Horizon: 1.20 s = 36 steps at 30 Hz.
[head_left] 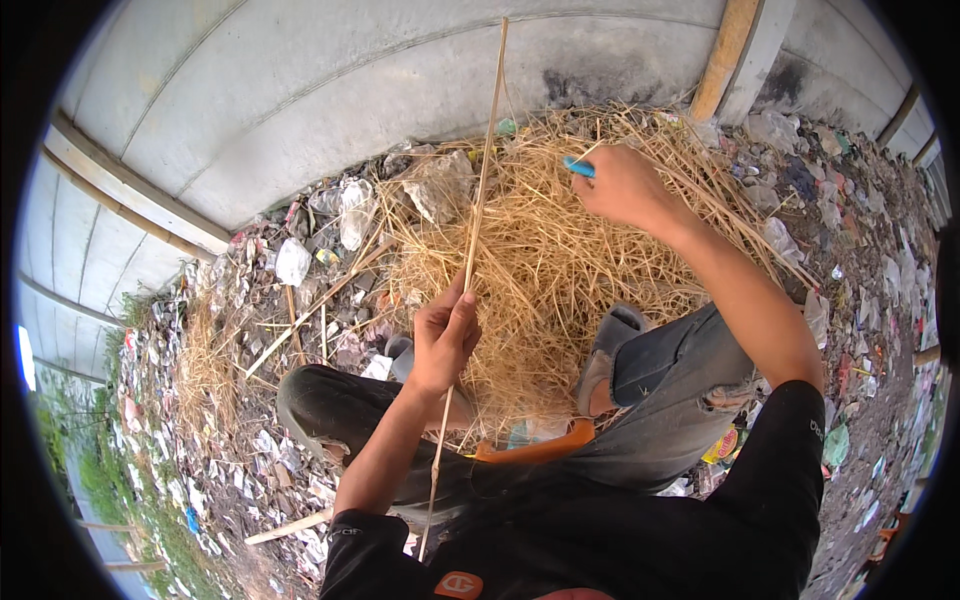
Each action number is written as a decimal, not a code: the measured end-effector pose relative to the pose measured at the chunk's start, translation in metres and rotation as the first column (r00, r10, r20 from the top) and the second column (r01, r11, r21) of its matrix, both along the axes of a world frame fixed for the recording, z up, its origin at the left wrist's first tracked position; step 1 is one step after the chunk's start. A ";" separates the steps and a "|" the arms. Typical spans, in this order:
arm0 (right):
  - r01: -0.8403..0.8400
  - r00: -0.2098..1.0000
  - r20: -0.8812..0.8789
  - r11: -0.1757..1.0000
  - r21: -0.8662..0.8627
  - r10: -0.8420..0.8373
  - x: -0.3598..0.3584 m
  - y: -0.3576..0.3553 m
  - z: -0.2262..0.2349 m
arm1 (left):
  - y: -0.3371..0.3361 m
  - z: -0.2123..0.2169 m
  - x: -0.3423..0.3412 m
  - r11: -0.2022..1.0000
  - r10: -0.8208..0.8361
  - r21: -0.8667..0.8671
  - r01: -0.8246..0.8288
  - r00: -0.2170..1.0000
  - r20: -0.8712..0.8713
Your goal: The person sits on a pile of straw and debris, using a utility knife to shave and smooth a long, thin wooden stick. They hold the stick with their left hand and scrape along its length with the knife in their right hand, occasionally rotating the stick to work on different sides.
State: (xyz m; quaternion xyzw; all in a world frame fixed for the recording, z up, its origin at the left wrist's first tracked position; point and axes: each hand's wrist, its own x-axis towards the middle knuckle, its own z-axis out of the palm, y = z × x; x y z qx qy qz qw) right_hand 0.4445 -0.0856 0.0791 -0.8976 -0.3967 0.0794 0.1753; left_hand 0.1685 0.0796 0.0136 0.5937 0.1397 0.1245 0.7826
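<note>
My left hand (445,340) is closed around a long thin bamboo stick (484,190), which stands nearly upright across the view. The stick's lower end reaches down past my lap, and its top rises in front of the grey wall. Off to the right and farther out, my right hand (630,190) is closed on a small blue-handled tool (578,167). Its working end cannot be made out, and a thin pale sliver shows beside it. The tool is apart from the stick. Below both hands spreads a heap of straw-like shavings (560,240).
I sit low with knees bent, an orange seat edge (535,443) between my legs. A panelled grey wall (370,90) rises ahead, with a wooden post (727,55). Longer strips (745,215) lie right of the heap. Litter and plastic scraps (293,262) cover the ground around.
</note>
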 end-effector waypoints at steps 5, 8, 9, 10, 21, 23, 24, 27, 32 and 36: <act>-0.154 0.985 0.089 0.988 0.022 0.151 -0.064 0.042 -0.012 | 0.001 -0.004 0.006 0.996 -0.007 0.089 0.001 0.998 0.069; -0.185 0.970 0.176 0.978 0.091 0.167 -0.067 0.057 -0.022 | 0.002 -0.003 0.009 0.995 0.019 0.093 -0.025 0.998 0.067; -0.185 0.966 0.200 0.980 0.077 0.167 -0.067 0.062 -0.022 | 0.001 -0.002 0.008 0.994 0.037 0.099 -0.044 0.997 0.065; -0.185 0.960 0.223 0.981 0.063 0.167 -0.066 0.066 -0.021 | 0.001 -0.001 0.008 0.982 0.064 0.176 -0.069 0.997 0.037; 0.252 0.927 0.253 0.960 0.122 -0.276 0.104 0.044 -0.020 | -0.041 -0.014 -0.026 0.946 -0.113 0.293 0.135 0.990 -0.088; 0.270 0.942 0.201 0.963 0.023 -0.269 0.092 0.046 -0.003 | -0.027 -0.007 -0.023 0.965 -0.114 0.222 0.137 0.987 -0.112; 0.240 0.947 0.214 0.970 0.025 -0.240 0.081 0.050 0.003 | -0.021 -0.010 -0.021 0.964 -0.062 0.258 0.069 0.997 -0.038; 0.128 0.964 0.232 0.991 0.031 -0.132 0.050 0.056 0.001 | -0.013 -0.008 -0.015 0.970 0.091 0.228 -0.084 0.996 -0.019; -0.107 0.992 0.061 0.994 -0.030 0.109 -0.036 0.074 -0.008 | -0.006 -0.004 -0.015 0.977 0.128 0.174 -0.125 0.992 -0.009; -0.227 0.968 0.099 0.973 -0.045 0.231 -0.068 0.079 -0.018 | -0.004 -0.004 -0.012 0.977 0.132 0.172 -0.128 0.991 -0.009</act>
